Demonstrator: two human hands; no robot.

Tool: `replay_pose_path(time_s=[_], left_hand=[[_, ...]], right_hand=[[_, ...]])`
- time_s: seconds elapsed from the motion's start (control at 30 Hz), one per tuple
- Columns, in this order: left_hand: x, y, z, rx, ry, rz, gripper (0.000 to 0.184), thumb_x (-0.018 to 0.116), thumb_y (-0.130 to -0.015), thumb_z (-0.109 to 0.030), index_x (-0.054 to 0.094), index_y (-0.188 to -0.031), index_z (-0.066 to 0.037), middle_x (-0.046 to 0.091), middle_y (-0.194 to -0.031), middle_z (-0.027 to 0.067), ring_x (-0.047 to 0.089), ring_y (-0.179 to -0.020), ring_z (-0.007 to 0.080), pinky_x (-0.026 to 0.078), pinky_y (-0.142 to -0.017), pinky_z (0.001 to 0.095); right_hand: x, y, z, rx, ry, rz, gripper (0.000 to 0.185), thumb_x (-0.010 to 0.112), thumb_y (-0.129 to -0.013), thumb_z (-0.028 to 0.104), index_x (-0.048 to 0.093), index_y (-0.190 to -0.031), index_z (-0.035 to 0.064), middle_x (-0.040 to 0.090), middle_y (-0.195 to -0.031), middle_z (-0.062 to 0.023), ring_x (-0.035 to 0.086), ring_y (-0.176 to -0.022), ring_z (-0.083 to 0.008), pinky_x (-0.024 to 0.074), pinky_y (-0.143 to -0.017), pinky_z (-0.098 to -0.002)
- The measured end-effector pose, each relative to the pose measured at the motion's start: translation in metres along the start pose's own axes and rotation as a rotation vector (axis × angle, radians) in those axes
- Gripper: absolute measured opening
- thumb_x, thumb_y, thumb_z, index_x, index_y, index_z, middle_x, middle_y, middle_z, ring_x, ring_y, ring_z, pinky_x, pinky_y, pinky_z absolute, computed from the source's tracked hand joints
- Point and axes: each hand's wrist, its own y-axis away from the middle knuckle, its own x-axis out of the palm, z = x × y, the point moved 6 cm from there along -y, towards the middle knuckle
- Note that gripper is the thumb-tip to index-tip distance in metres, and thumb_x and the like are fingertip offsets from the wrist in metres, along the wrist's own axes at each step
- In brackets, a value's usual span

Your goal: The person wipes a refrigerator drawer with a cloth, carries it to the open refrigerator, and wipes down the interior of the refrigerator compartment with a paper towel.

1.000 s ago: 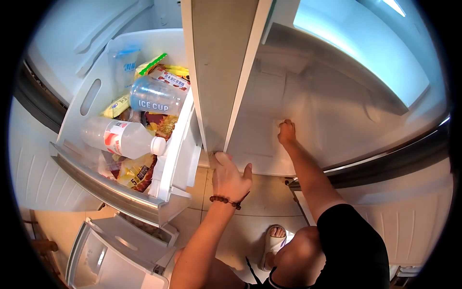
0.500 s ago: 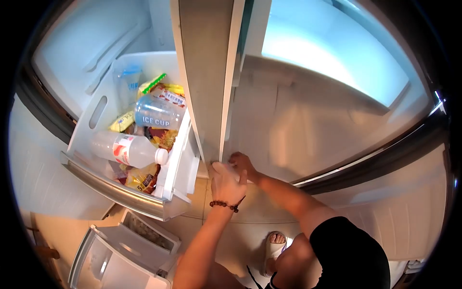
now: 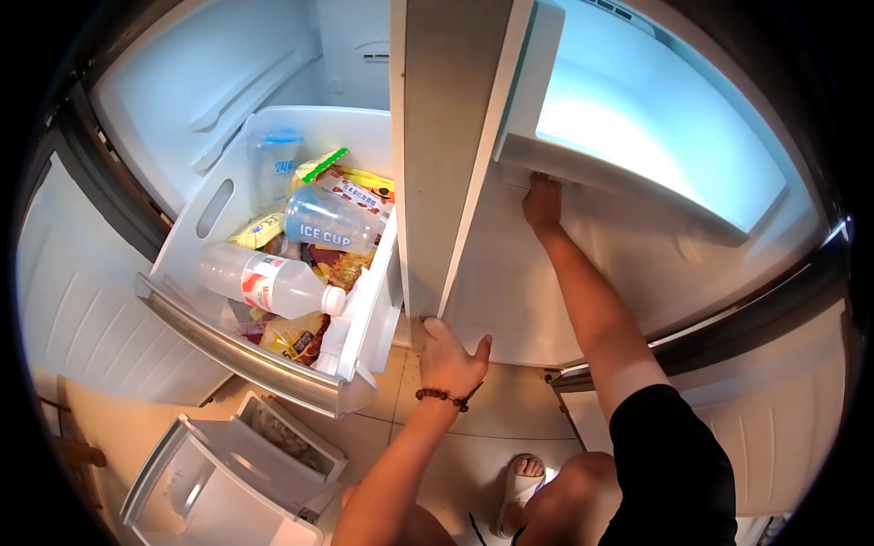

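Note:
My left hand (image 3: 449, 358), with a beaded bracelet (image 3: 443, 395) at the wrist, rests at the lower end of the fridge's centre divider (image 3: 452, 136). Its thumb sticks out to the side and its fingertips are partly hidden at the divider's edge. My right hand (image 3: 543, 202) reaches deep into the right compartment (image 3: 628, 273), below the lit shelf (image 3: 655, 187). Its fingers are curled in at the back wall, beside a small pale ledge (image 3: 517, 176). Whatever they hold, if anything, cannot be made out.
On the left, a pulled-out drawer (image 3: 223, 214) holds an ICE CUP plastic cup (image 3: 332, 220), a clear bottle (image 3: 273, 284) and several snack packs. Removed drawers (image 3: 214, 487) stand on the tiled floor (image 3: 391, 455). Open doors (image 3: 100, 282) flank both sides.
My right hand has moved from the front edge by the divider to the back of the right compartment. My left hand stays at the divider's bottom. The view has shifted slightly.

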Motion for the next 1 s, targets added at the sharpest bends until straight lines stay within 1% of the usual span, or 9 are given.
replay_pose_path(time_s=[0.1, 0.23, 0.3, 0.43, 0.5, 0.7, 0.8, 0.93, 1.0], left_hand=[[-0.003, -0.003, -0.003, 0.008, -0.003, -0.023, 0.065, 0.081, -0.080, -0.035, 0.039, -0.111, 0.004, 0.053, -0.104, 0.0277, 0.061, -0.087, 0.0507, 0.052, -0.077, 0.0539], [0.001, 0.000, 0.001, -0.004, 0.017, -0.003, 0.064, 0.080, -0.081, -0.035, 0.041, -0.112, 0.006, 0.054, -0.105, 0.0267, 0.060, -0.089, 0.0493, 0.051, -0.077, 0.0546], [-0.001, 0.000, 0.000, 0.001, -0.018, -0.006, 0.064, 0.080, -0.082, -0.035, 0.042, -0.113, 0.006, 0.054, -0.105, 0.0265, 0.060, -0.089, 0.0488, 0.051, -0.077, 0.0542], [-0.001, 0.000, 0.002, -0.005, -0.046, 0.015, 0.064, 0.079, -0.082, -0.036, 0.042, -0.113, 0.006, 0.055, -0.106, 0.0260, 0.061, -0.089, 0.0475, 0.051, -0.077, 0.0534], [-0.001, 0.001, -0.001, -0.017, -0.039, -0.003, 0.064, 0.079, -0.082, -0.036, 0.043, -0.113, 0.006, 0.055, -0.105, 0.0259, 0.061, -0.089, 0.0474, 0.051, -0.078, 0.0535], [0.001, -0.002, -0.002, -0.033, -0.015, -0.004, 0.063, 0.079, -0.082, -0.035, 0.043, -0.112, 0.006, 0.054, -0.107, 0.0275, 0.061, -0.088, 0.0483, 0.051, -0.077, 0.0536], [0.000, -0.001, 0.001, -0.013, -0.011, 0.003, 0.063, 0.079, -0.082, -0.035, 0.042, -0.112, 0.006, 0.053, -0.109, 0.0286, 0.061, -0.086, 0.0488, 0.051, -0.076, 0.0538], [-0.001, 0.000, -0.002, 0.012, -0.020, -0.002, 0.064, 0.080, -0.081, -0.034, 0.041, -0.111, 0.006, 0.052, -0.108, 0.0295, 0.061, -0.083, 0.0491, 0.051, -0.074, 0.0544], [-0.002, -0.001, -0.004, 0.029, -0.019, -0.021, 0.063, 0.080, -0.081, -0.034, 0.040, -0.110, 0.006, 0.052, -0.107, 0.0296, 0.061, -0.083, 0.0491, 0.051, -0.074, 0.0546]], right_hand=[[-0.007, -0.001, 0.035, -0.285, -0.108, 0.069, 0.044, 0.052, -0.077, -0.014, 0.068, -0.116, -0.0040, 0.064, -0.125, -0.0263, 0.059, -0.118, -0.0397, 0.0453, -0.106, -0.0465], [0.018, -0.003, 0.065, -0.412, -0.190, 0.219, 0.042, 0.054, -0.078, -0.011, 0.068, -0.116, -0.0035, 0.065, -0.120, -0.0265, 0.059, -0.118, -0.0405, 0.0457, -0.105, -0.0482], [0.023, -0.002, 0.053, -0.391, -0.263, 0.280, 0.038, 0.055, -0.080, -0.008, 0.068, -0.115, -0.0027, 0.066, -0.117, -0.0272, 0.059, -0.116, -0.0428, 0.0455, -0.104, -0.0489], [0.008, -0.007, -0.043, -0.171, -0.094, 0.041, 0.031, 0.053, -0.087, -0.004, 0.066, -0.115, -0.0047, 0.061, -0.123, -0.0291, 0.058, -0.114, -0.0437, 0.0475, -0.100, -0.0509], [-0.021, 0.006, -0.078, -0.183, 0.196, 0.309, 0.037, 0.057, -0.088, 0.001, 0.061, -0.124, -0.0073, 0.057, -0.131, -0.0268, 0.056, -0.117, -0.0423, 0.0471, -0.102, -0.0499], [0.004, 0.022, -0.065, -0.172, 0.604, 0.415, 0.056, 0.066, -0.083, 0.004, 0.054, -0.136, -0.0066, 0.048, -0.142, -0.0285, 0.055, -0.120, -0.0406, 0.0489, -0.102, -0.0441], [0.007, 0.031, -0.075, -0.184, 0.553, 0.378, 0.048, 0.066, -0.083, 0.005, 0.060, -0.128, -0.0083, 0.052, -0.134, -0.0327, 0.057, -0.117, -0.0412, 0.0518, -0.097, -0.0428], [0.018, 0.052, -0.087, -0.051, 0.549, 0.524, 0.040, 0.066, -0.082, 0.003, 0.066, -0.120, -0.0054, 0.059, -0.128, -0.0285, 0.059, -0.112, -0.0399, 0.0529, -0.095, -0.0426], [0.025, 0.056, -0.080, 0.038, 0.153, 0.619, 0.032, 0.063, -0.082, -0.002, 0.070, -0.113, -0.0008, 0.064, -0.122, -0.0228, 0.060, -0.113, -0.0397, 0.0520, -0.098, -0.0433]])
